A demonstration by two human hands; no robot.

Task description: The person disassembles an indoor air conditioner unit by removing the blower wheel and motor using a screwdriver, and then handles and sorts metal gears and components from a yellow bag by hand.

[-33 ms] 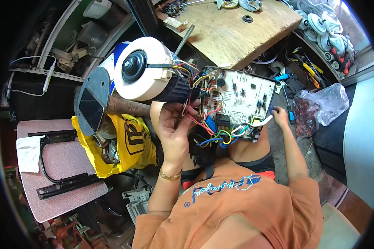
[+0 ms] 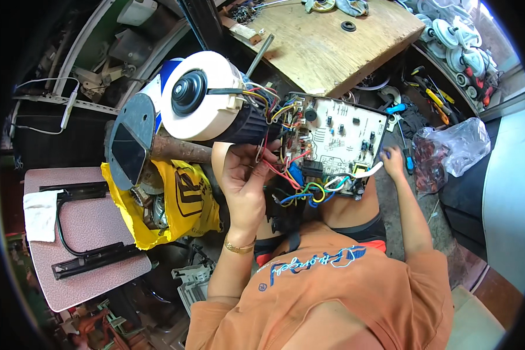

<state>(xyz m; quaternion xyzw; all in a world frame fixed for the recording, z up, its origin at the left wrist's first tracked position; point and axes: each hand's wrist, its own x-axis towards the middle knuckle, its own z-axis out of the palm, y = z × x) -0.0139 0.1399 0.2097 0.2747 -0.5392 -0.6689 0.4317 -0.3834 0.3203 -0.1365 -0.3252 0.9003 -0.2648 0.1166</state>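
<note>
My left hand point(image 2: 242, 175) is closed on red wires point(image 2: 279, 170) beside the circuit board point(image 2: 339, 129). The board is whitish in a dark tray, with coloured wires at its left and lower edges. Close to the board's right edge, my right hand point(image 2: 394, 163) has its fingers bent together around a small dark blue thing I cannot make out. A white cable point(image 2: 367, 171) runs near it. Left of the board, above my left hand, sits a round white motor point(image 2: 226, 111) with a black hub, its wires leading toward the board.
A yellow plastic bag point(image 2: 195, 204) with metal parts stands beside a rusty pipe point(image 2: 181, 150) on a grey plate. Beyond is a wooden table point(image 2: 326, 52). At right lie screwdrivers point(image 2: 409, 164), pliers point(image 2: 434, 98) and a clear plastic bag point(image 2: 464, 146). A pink seat point(image 2: 93, 227) is at left.
My right hand has moved very slightly up, away from me, beside the board's edge. My left hand, the wires and the board look the same.
</note>
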